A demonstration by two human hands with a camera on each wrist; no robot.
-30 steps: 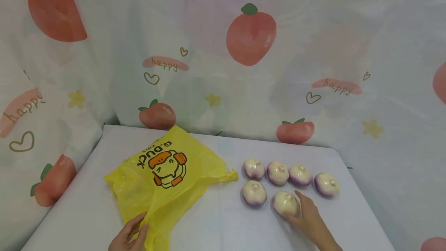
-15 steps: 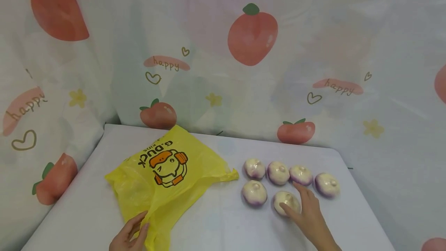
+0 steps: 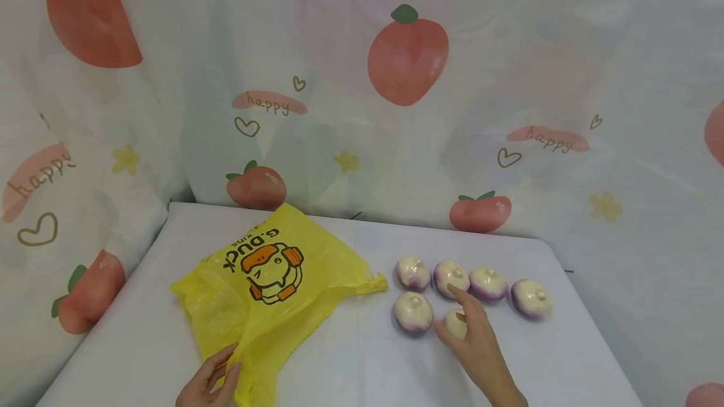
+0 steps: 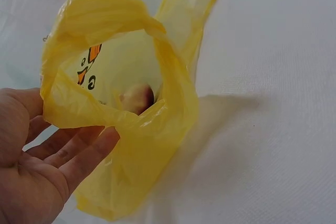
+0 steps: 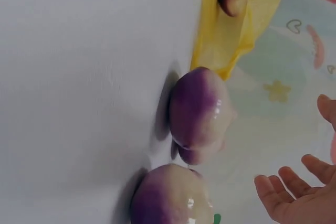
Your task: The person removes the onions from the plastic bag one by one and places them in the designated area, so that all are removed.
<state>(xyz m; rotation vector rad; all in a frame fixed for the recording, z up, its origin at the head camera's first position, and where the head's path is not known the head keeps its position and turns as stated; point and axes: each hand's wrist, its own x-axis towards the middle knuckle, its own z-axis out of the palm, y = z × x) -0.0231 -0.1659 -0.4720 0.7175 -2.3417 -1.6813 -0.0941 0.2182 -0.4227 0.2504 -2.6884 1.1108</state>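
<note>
My left hand point(image 3: 209, 379) holds the mouth of a yellow plastic bag point(image 3: 322, 250) printed with a duck, which lies on the left of the table. Through the bag's mouth, the left wrist view shows a small round brown-purple thing point(image 4: 139, 98) inside. My right hand point(image 3: 475, 347) hovers with parted fingers over a white-and-purple turnip point(image 3: 454, 324), hiding part of it. In the right wrist view that hand point(image 5: 304, 187) is apart from the turnips. Another turnip point(image 3: 413, 313) sits just left of it; several more, such as this turnip point(image 3: 488, 284), form a row behind.
A white cloth covers the table point(image 3: 351, 357). Behind it hangs a curtain point(image 3: 339, 49) printed with fruit, hearts and the word "happy". One turnip point(image 3: 530, 299) stands farthest right, near the table's right edge.
My right hand has come off the near turnip's right side and moved left over it, now covering more of it. The left hand and the bag stay where they were.
</note>
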